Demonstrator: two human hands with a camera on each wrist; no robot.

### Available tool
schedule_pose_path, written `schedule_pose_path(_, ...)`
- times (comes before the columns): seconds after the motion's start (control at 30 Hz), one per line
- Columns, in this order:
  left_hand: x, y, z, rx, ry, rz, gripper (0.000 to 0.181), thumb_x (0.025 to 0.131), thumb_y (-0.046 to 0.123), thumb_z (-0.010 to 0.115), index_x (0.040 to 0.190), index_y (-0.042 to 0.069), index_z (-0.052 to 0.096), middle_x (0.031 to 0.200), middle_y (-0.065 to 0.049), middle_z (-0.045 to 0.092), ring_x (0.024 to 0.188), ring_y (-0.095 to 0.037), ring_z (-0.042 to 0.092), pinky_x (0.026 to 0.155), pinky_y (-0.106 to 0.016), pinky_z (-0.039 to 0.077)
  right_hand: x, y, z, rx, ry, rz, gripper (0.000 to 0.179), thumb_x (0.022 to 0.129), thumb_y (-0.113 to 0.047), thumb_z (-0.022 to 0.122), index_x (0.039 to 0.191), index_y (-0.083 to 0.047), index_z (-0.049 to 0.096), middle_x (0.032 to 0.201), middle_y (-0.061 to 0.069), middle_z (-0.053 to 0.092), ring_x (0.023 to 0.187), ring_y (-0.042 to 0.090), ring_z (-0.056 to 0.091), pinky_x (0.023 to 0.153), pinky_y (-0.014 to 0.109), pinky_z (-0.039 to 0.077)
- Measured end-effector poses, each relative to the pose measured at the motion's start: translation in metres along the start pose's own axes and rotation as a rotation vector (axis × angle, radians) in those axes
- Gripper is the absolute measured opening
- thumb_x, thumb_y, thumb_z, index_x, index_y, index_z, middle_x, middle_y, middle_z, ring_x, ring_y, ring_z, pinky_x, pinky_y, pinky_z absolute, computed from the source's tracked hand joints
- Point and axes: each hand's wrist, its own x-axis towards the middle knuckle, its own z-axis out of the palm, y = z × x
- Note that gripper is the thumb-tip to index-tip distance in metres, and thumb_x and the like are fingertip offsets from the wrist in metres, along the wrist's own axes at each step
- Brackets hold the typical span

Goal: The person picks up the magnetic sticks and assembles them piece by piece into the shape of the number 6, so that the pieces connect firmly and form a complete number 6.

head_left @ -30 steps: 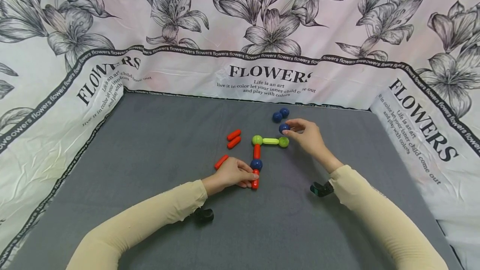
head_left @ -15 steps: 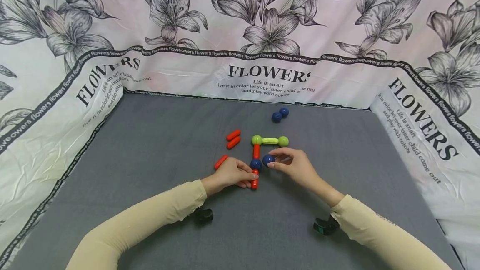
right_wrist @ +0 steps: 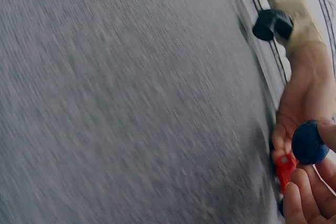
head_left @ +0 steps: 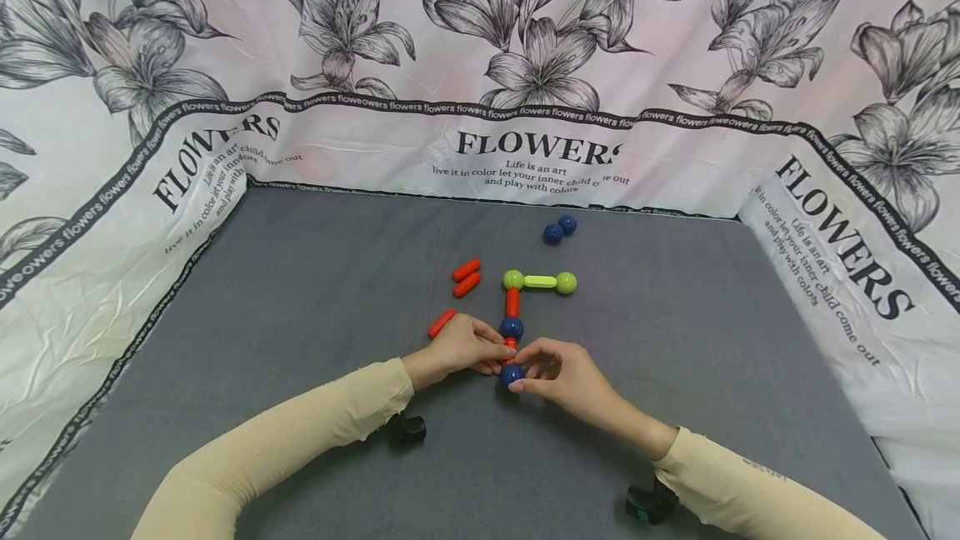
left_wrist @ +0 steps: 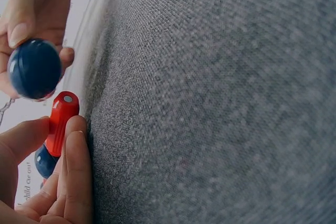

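My left hand (head_left: pixel 465 344) pinches a red rod (left_wrist: pixel 64 121) between thumb and fingers. A metal disc shows on the rod's near end; its far end meets a blue ball (head_left: pixel 512 328). Beyond that ball, another red rod (head_left: pixel 513 302) leads to a green ball (head_left: pixel 513 279), a green rod (head_left: pixel 540 282) and a second green ball (head_left: pixel 566 282). In my right hand (head_left: pixel 566 377), thumb and fingers pinch a second blue ball (left_wrist: pixel 35 69). The left wrist view shows this ball close to the held rod's free end, with a small gap between them.
Two loose red rods (head_left: pixel 467 277) lie side by side left of the joined pieces, and another red rod (head_left: pixel 442 323) lies beside my left hand. Two more blue balls (head_left: pixel 553 233) sit near the back of the grey table (head_left: pixel 337 273). Flower-printed cloth (head_left: pixel 360 144) borders the table.
My right hand has brought the blue ball from beside the far green ball toward me and leftward, to the near end of the held red rod. My left hand has stayed in place.
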Motion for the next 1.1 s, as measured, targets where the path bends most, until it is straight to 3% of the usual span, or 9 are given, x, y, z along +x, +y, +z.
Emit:
schedule_pose_path(0.2, 0.0, 0.0, 0.0, -0.002, -0.002, 0.0, 0.022, 0.082, 0.019, 0.081, 0.093, 0.0, 0.076, 0.077, -0.012, 0.076, 0.061, -0.012, 0.071, 0.062, -0.03, 0.061, -0.004, 0.001, 0.009, 0.011, 0.007, 0.036, 0.03, 0.078, -0.023, 0.084, 0.101, -0.009, 0.07, 0.084, 0.009, 0.073, 0.068, 0.008, 0.065, 0.057, 0.022, 0.051)
schedule_pose_path(0.77, 0.002, -0.002, 0.0, 0.009, -0.007, 0.008, 0.023, 0.083, 0.02, 0.081, 0.094, 0.001, 0.076, 0.079, -0.011, 0.077, 0.063, -0.012, 0.071, 0.063, -0.029, 0.061, -0.006, 0.008, 0.019, -0.012, 0.052, 0.098, 0.029, 0.075, -0.025, 0.087, 0.093, -0.011, 0.07, 0.083, 0.003, 0.073, 0.068, 0.005, 0.066, 0.059, 0.022, 0.053)
schedule_pose_path(1.1, 0.0, 0.0, 0.0, 0.004, 0.008, -0.002, 0.023, 0.082, 0.02, 0.081, 0.094, 0.0, 0.076, 0.077, -0.011, 0.076, 0.061, -0.011, 0.071, 0.062, -0.029, 0.061, -0.003, 0.01, 0.016, 0.031, 0.026, 0.104, 0.032, 0.077, -0.023, 0.086, 0.097, -0.005, 0.068, 0.084, 0.01, 0.073, 0.069, 0.007, 0.064, 0.059, 0.02, 0.051)
